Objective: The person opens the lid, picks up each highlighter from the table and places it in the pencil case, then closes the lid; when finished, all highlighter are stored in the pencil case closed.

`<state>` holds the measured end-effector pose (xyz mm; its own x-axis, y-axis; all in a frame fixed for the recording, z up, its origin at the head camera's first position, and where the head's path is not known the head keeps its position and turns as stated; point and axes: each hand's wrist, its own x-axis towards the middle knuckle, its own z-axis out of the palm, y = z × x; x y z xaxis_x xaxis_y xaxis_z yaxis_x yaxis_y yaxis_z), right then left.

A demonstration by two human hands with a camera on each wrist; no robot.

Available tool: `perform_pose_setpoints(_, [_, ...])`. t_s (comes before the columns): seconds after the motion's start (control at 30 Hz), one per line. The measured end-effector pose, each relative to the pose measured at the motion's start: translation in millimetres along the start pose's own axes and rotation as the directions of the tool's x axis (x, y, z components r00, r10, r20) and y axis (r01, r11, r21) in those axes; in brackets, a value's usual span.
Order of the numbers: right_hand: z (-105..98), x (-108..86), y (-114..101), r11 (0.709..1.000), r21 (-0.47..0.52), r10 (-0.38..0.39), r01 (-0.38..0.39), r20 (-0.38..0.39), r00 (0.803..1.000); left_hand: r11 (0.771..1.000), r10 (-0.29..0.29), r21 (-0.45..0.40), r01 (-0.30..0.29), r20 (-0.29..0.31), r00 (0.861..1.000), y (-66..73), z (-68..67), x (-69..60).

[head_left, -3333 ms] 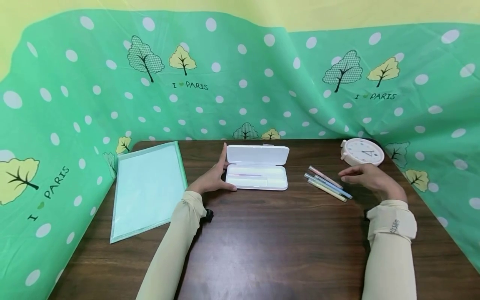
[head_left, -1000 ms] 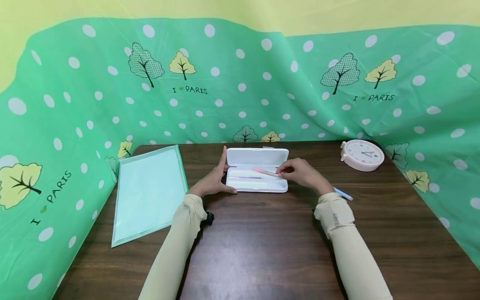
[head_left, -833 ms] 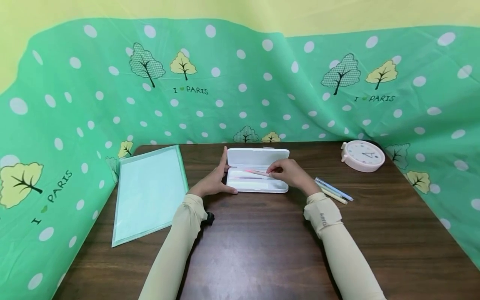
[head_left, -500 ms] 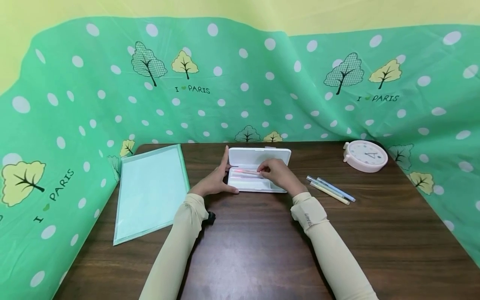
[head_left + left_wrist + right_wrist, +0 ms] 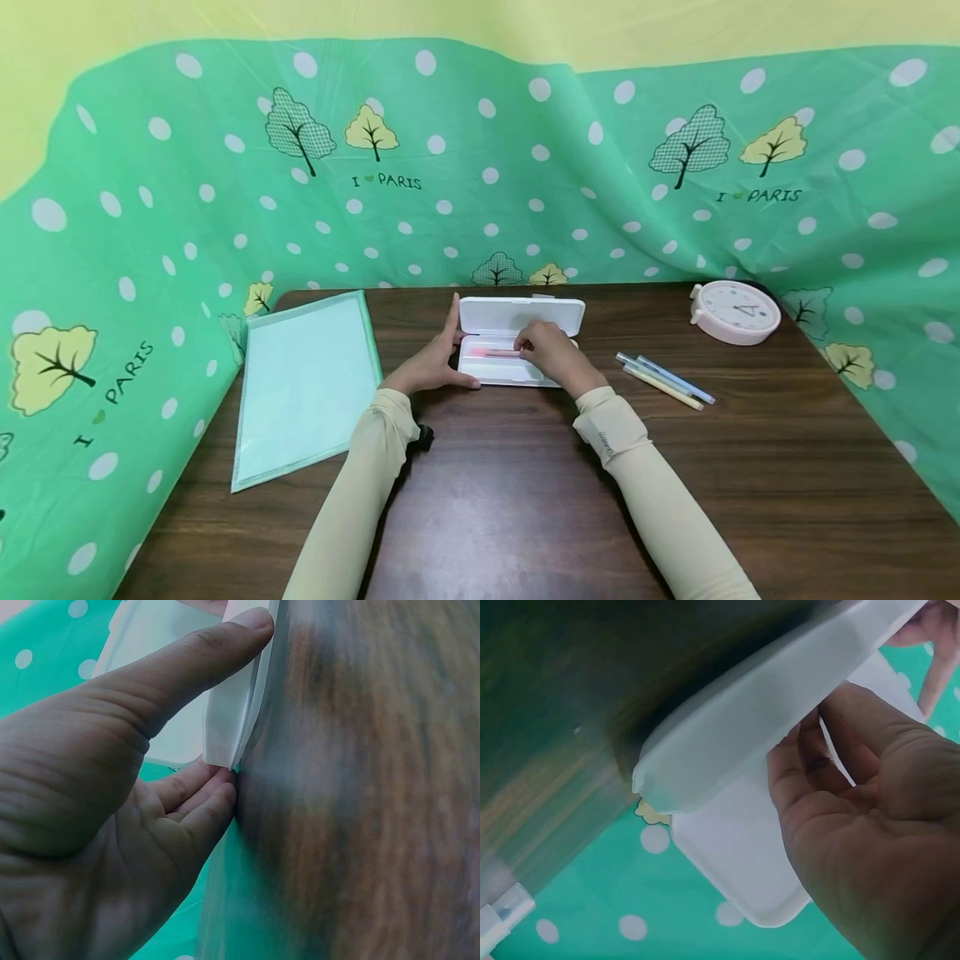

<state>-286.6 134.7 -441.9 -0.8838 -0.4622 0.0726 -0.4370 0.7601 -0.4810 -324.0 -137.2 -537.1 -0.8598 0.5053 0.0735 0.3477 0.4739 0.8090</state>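
In the head view a white pencil case (image 5: 487,317) stands with its lid raised, its tray towards me. My left hand (image 5: 431,362) holds the case's left end, thumb along the front wall and index finger up beside the lid. The left wrist view has that thumb on the white wall (image 5: 232,712) and other fingers at the corner. My right hand (image 5: 553,354) reaches into the tray and pinches a pink pen (image 5: 495,353), lying lengthwise low in the tray. In the right wrist view the case wall (image 5: 720,742) hides the fingertips and pen.
Blue and yellow pens (image 5: 663,385) lie to the right of the case on the dark wooden table (image 5: 510,500). A pink-rimmed clock (image 5: 737,312) sits at the back right. On the left is a pale green folder (image 5: 307,392). Green patterned cloth (image 5: 420,225) stands behind.
The right hand has picked the pink pen from the pens on the right and carried it left, down into the tray. The left hand has stayed at the pencil case.
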Motion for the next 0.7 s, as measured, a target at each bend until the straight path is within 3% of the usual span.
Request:
perform_pose_setpoints(0.13, [1, -1.9, -2, 1.0, -0.027, 0.01, -0.01, -0.003, 1.0, 1.0, 0.015, 0.026, -0.015, 0.0, 1.0, -0.3, 2.0, 0.9])
perform_pose_setpoints(0.4, [-1, -5.3, -4, 0.999, -0.043, 0.0, 0.001, 0.033, 0.999, 1.0, -0.014, 0.01, 0.014, 0.005, 1.0, -0.6, 3.8, -0.4])
perform_pose_setpoints(0.57, [-16, -10.4, 7, 0.997, 0.063, -0.034, 0.033, 0.022, 0.999, 1.0, 0.001, 0.0, -0.001, 0.004, 1.0, -2.3, 2.2, -1.2])
perform_pose_setpoints(0.7, [-42, -26.0, 28, 0.978, 0.197, -0.081, 0.067, 0.066, 0.995, 1.0, 0.013, -0.001, -0.013, 0.002, 1.0, -3.7, 0.7, -1.1])
